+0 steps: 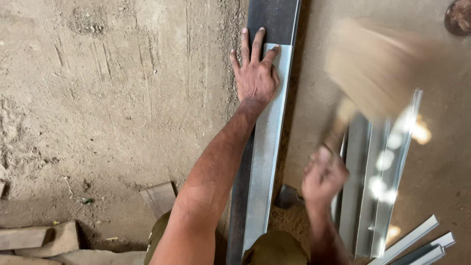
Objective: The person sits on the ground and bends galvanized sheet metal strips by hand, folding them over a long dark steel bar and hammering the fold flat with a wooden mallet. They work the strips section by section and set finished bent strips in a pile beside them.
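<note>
L hand flat, fingers spread, pressing galv sheet strip onto dark steel bar on dirt floor; R hand fist-wrapped on wooden mallet, motion-blurred, above more bent strips w/ glare

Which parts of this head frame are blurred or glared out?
Head view: the right hand and its wooden mallet are smeared by motion; bright glare spots dot the stacked metal strips; the left hand on the metal strip is sharp.
</note>
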